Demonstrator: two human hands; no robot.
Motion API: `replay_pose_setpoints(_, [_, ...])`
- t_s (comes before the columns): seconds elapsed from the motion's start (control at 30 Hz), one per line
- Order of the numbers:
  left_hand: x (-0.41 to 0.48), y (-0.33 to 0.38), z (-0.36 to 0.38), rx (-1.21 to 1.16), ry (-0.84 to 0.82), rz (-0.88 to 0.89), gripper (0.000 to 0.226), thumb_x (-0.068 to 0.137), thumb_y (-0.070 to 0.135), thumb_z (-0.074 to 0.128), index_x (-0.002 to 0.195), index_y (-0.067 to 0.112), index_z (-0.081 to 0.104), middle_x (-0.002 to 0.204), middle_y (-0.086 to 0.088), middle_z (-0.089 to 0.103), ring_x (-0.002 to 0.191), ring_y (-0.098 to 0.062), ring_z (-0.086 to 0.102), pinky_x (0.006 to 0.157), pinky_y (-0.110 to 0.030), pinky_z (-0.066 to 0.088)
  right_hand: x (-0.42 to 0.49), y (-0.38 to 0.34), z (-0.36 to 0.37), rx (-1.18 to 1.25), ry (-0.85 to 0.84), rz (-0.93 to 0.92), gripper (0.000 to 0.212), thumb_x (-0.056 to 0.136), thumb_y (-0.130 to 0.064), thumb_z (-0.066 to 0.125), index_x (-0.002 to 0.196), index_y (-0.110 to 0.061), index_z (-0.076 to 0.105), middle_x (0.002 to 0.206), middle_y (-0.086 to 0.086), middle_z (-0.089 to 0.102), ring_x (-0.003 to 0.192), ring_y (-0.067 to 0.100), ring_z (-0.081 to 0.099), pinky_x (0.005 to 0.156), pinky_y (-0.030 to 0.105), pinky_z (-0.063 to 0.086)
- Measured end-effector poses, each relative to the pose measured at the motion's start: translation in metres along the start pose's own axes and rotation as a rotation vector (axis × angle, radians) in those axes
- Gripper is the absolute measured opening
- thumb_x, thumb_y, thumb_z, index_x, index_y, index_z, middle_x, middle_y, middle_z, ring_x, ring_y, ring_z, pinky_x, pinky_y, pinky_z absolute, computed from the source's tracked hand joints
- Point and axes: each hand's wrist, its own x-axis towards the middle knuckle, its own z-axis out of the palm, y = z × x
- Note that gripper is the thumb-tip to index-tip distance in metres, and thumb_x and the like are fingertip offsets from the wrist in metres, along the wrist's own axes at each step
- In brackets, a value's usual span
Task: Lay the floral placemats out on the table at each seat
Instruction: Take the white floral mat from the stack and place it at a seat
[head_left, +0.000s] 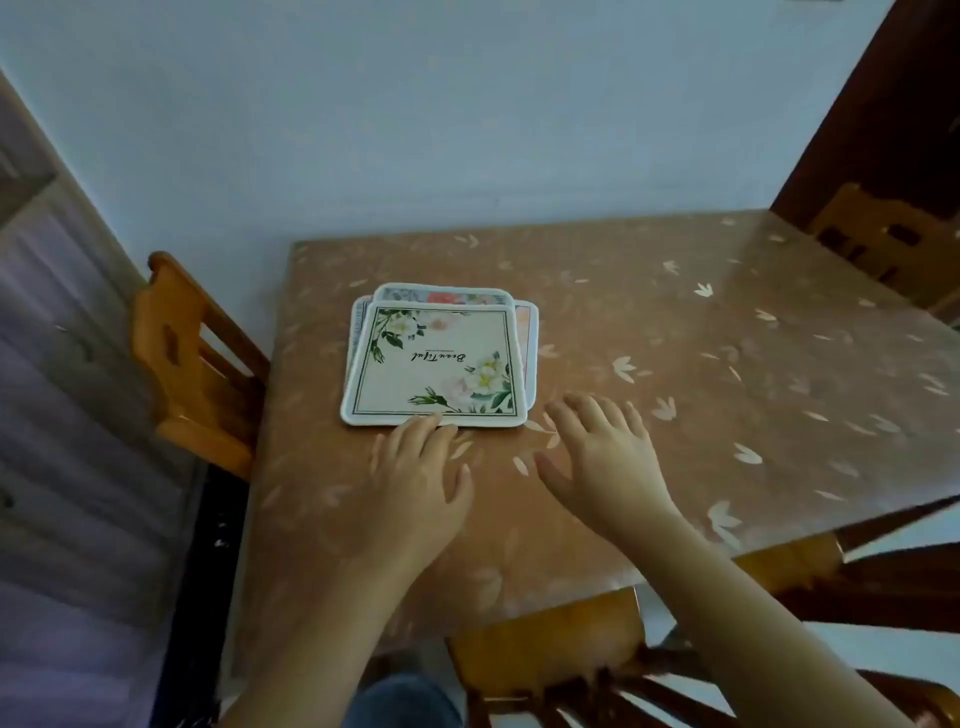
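**None laid out yet: every mat sits in one pile**

Most of the table (727, 364), under its clear leaf-printed cover, has no mat on it. I'd judge the job barely begun. Three wooden chairs show round it: one at the left side (192, 364), one at the near edge (545, 644) and a darker one at the far right corner (883, 234). No seat has a mat before it.

All the floral placemats (436, 358) lie in one loose stack on the table's left half, toward the wall. The top one is cream with white blooms in two corners.

The left hand (415, 478) lies flat with its fingers loosely straight, the tips touching the near edge of the top mat. The right hand (597, 447) is spread wide just beside the stack's near right corner and grips nothing. What's left, by my reckoning, is everything: lift each mat off and set one at each seat.

Hard to tell:
- The table's right end runs out of view, so there may be seats I can't count.
- The stack shows edges of at least two mats under the top one, but I can't give the full number.
- I can't tell whether the right palm touches the cover or hovers above it.
- I can't tell whether the left fingertips have got under the mat's rim.
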Motion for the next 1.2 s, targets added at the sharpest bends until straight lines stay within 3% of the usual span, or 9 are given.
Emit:
replay_pose_setpoints(0.27, [0.048,-0.01,0.067,0.064,-0.026,-0.114,0.037,0.082,0.018,0.058,0.118,0.008,0.054,0.127,-0.01,0.054,0.123,-0.027,0.042,0.105,-0.044,0.027,0.067,0.053,0.064,0.075,-0.163,-0.112,0.047,0.084,-0.035,0.054,0.126,-0.015,0.042,0.131,0.009,0.05,0.122,0.031,0.042,0.109,0.05,0.025])
replay_pose_setpoints(0.57, [0.088,-0.04,0.141,0.024,-0.051,-0.154,0.035,0.079,0.011,0.063,0.114,0.007,0.058,0.122,-0.014,0.057,0.118,-0.03,0.046,0.102,-0.043,0.032,0.117,0.071,0.147,0.185,-0.261,-0.219,0.044,0.081,-0.03,0.058,0.12,-0.013,0.048,0.122,0.009,0.055,0.115,0.031,0.047,0.102,0.045,0.032])
replay_pose_setpoints(0.73, [0.094,-0.055,0.168,-0.014,-0.053,-0.217,0.038,0.077,0.012,0.066,0.114,0.008,0.059,0.123,-0.013,0.057,0.119,-0.031,0.046,0.101,-0.041,0.032,0.132,0.069,0.181,0.23,-0.317,-0.222,0.047,0.081,-0.033,0.057,0.123,-0.015,0.046,0.127,0.007,0.052,0.12,0.029,0.042,0.103,0.044,0.032])
replay_pose_setpoints(1.03, [0.104,-0.08,0.186,0.075,-0.111,-0.175,0.04,0.076,0.015,0.07,0.113,0.006,0.059,0.126,-0.015,0.055,0.123,-0.035,0.042,0.103,-0.05,0.031,0.156,0.072,0.212,0.243,-0.273,-0.306,0.042,0.075,-0.028,0.065,0.112,-0.011,0.054,0.123,0.01,0.055,0.115,0.033,0.048,0.094,0.045,0.041])
replay_pose_setpoints(1.2, [0.11,-0.088,0.192,0.07,-0.095,-0.133,0.036,0.071,0.011,0.074,0.104,0.004,0.063,0.119,-0.017,0.059,0.116,-0.038,0.048,0.099,-0.051,0.037,0.161,0.072,0.22,0.247,-0.235,-0.341,0.049,0.068,-0.035,0.072,0.11,-0.014,0.057,0.12,0.009,0.058,0.111,0.032,0.051,0.089,0.045,0.046])
